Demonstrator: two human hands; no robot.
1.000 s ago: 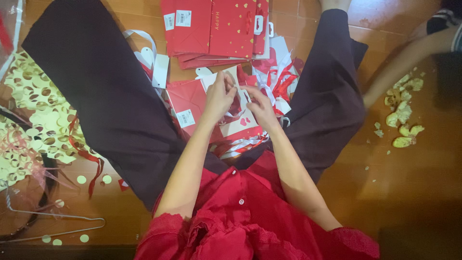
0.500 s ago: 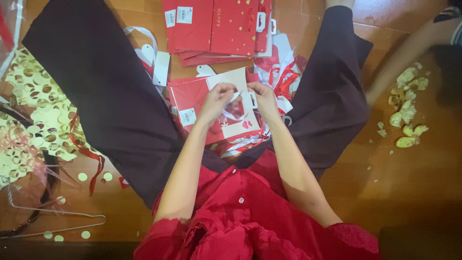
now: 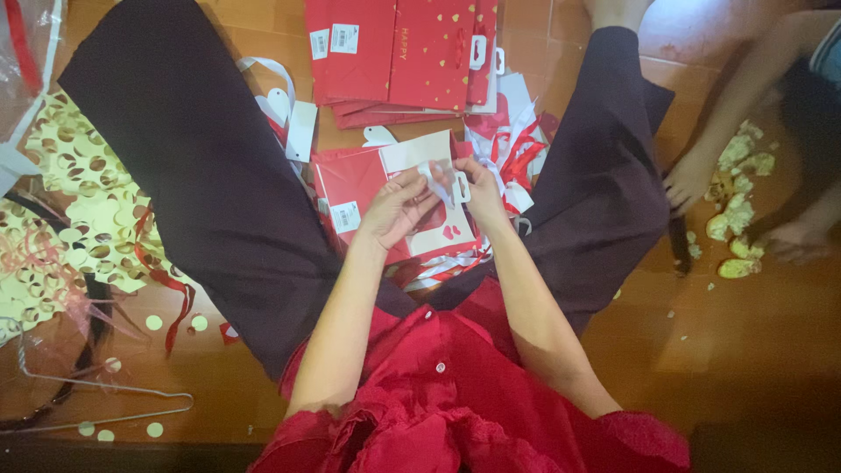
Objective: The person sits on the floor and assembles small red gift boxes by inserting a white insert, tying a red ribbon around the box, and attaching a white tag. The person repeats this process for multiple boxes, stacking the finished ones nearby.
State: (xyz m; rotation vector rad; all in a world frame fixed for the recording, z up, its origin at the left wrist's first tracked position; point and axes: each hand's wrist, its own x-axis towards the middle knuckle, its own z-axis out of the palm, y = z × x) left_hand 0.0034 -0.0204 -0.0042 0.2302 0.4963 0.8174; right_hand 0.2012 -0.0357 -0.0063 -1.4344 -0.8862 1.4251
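I sit on the floor with my legs spread, in dark trousers and a red shirt. My left hand [image 3: 399,210] and my right hand [image 3: 477,188] meet over a red paper gift bag [image 3: 350,188] lying flat between my legs. Both hands pinch a small white ribbon piece [image 3: 441,178] at a white card [image 3: 420,151] on the bag. Under the bag lie more red and white ribbons [image 3: 512,162].
A stack of flat red gift bags [image 3: 394,52] lies ahead. Cream punched paper sheets [image 3: 79,184], round confetti and a wire hanger [image 3: 105,412] lie at the left. At the right another person's hand [image 3: 688,180] rests beside pale crumpled scraps [image 3: 736,215].
My hands have drawn a little closer together on the white ribbon piece over the bag. The other person's hand has come down to the floor at the right.
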